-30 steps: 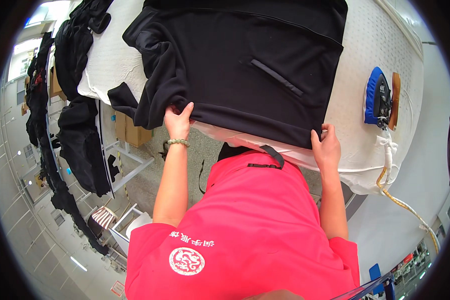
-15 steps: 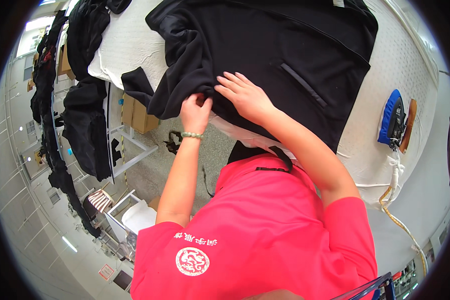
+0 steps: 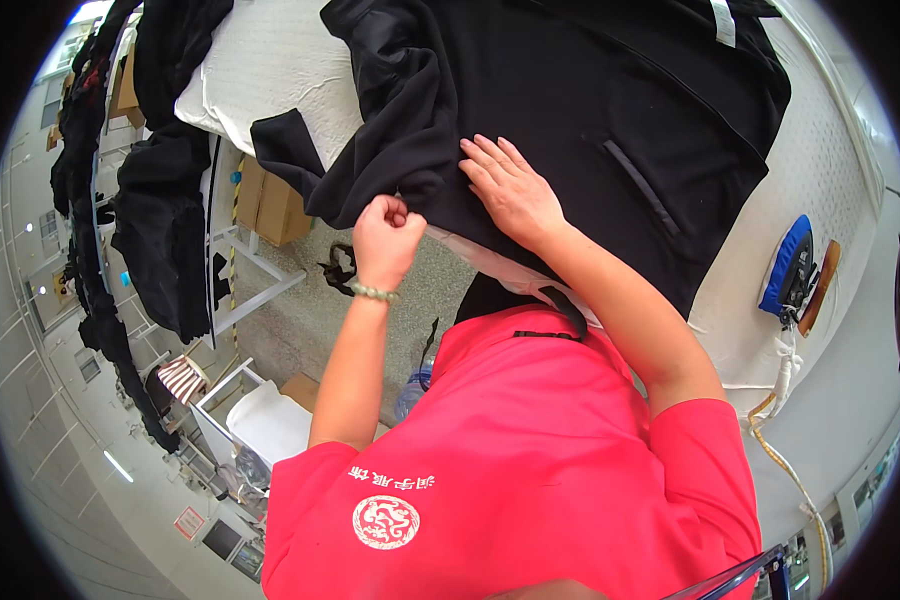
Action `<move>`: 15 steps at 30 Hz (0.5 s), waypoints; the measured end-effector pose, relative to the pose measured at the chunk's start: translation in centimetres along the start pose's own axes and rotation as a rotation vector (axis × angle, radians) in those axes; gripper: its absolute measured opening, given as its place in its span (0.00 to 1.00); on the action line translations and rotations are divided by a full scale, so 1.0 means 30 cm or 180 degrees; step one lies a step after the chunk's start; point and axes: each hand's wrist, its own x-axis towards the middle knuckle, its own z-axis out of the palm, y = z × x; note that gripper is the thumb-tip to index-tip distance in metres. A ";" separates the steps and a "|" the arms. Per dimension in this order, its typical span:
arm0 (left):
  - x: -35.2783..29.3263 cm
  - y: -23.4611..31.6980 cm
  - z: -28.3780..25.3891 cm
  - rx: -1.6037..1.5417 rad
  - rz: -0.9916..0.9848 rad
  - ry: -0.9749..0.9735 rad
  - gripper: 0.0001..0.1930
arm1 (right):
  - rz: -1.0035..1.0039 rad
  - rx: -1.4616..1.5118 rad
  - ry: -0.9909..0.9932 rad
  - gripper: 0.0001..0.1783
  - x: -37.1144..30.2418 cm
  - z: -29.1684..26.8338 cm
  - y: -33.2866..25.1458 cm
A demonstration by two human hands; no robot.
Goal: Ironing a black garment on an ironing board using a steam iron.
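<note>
A black jacket point(image 3: 560, 120) lies spread over the white padded ironing table, with a slanted pocket strip point(image 3: 640, 185) on its right part and bunched folds at its left. Flat on the cloth near the close edge rests my right hand point(image 3: 518, 195), fingers stretched out. My left hand point(image 3: 385, 245), with a green bead bracelet on its wrist, is closed in a pinch right at the jacket's lower left edge. What its fingertips hold is hidden or too small to see. One narrow black end of the garment point(image 3: 288, 150) hangs past the table's left side.
An iron point(image 3: 792, 268) with a blue cover stands at the right of the white table point(image 3: 745, 300), beside a wooden piece point(image 3: 822, 285); its cord point(image 3: 798, 475) hangs down. Black garments point(image 3: 160, 240) hang at left. A cardboard box point(image 3: 270, 205) stands below the table.
The jacket has shifted a little to the right and nearer. My right hand has slid right and slightly nearer with it; my left fingers have curled tighter at the edge.
</note>
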 end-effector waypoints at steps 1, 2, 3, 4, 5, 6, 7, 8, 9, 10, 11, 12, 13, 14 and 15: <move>-0.007 -0.002 0.010 0.0015 0.0011 -0.0029 0.10 | -0.0012 -0.0142 0.0021 0.22 -0.004 0.004 -0.004; -0.012 -0.001 0.027 -0.0181 -0.0164 0.0057 0.10 | -0.0015 -0.0287 0.0046 0.21 -0.009 0.008 -0.007; -0.021 0.004 0.043 -0.0368 -0.0335 0.0128 0.10 | 0.0046 -0.0289 0.0056 0.21 -0.001 0.013 -0.036; -0.038 0.010 0.056 -0.0551 -0.0511 0.0187 0.10 | 0.0094 -0.0443 -0.0009 0.22 0.021 0.023 -0.086; -0.054 0.016 0.070 -0.0596 -0.0497 0.0061 0.10 | 0.0161 -0.0673 -0.0138 0.22 0.040 0.027 -0.107; -0.078 0.019 0.062 0.0025 -0.0026 0.0125 0.09 | 0.0184 -0.0520 -0.0034 0.22 0.046 0.057 -0.124; -0.089 0.047 0.062 0.0657 0.0490 0.0262 0.09 | 0.0172 -0.0348 0.0132 0.23 0.056 0.079 -0.124; -0.106 0.092 0.072 0.0633 0.0529 0.0195 0.09 | 0.0237 -0.0395 0.0121 0.23 0.055 0.075 -0.120; -0.121 0.143 0.084 0.0527 0.1005 0.0122 0.08 | 0.0205 -0.0252 0.0149 0.24 0.048 0.066 -0.110; -0.137 0.203 0.085 0.0426 0.1484 0.0038 0.08 | 0.0191 -0.0097 0.0190 0.25 0.039 0.051 -0.105; -0.136 0.252 0.088 0.0310 0.1958 -0.0018 0.08 | 0.0153 0.0056 0.0238 0.26 0.037 0.035 -0.092; -0.112 0.299 0.113 0.0267 0.1998 -0.0087 0.08 | 0.0224 0.0003 0.0231 0.26 0.017 0.010 -0.066; -0.066 0.345 0.150 0.0193 0.2533 -0.0093 0.12 | 0.0484 -0.0083 0.0401 0.26 -0.013 -0.027 -0.035; -0.020 0.386 0.199 0.0093 0.3054 -0.0098 0.15 | 0.0747 -0.0177 0.0555 0.27 -0.061 -0.068 0.002; 0.021 0.435 0.239 0.0145 0.3280 -0.0393 0.18 | 0.0982 -0.0251 0.0720 0.28 -0.107 -0.117 0.030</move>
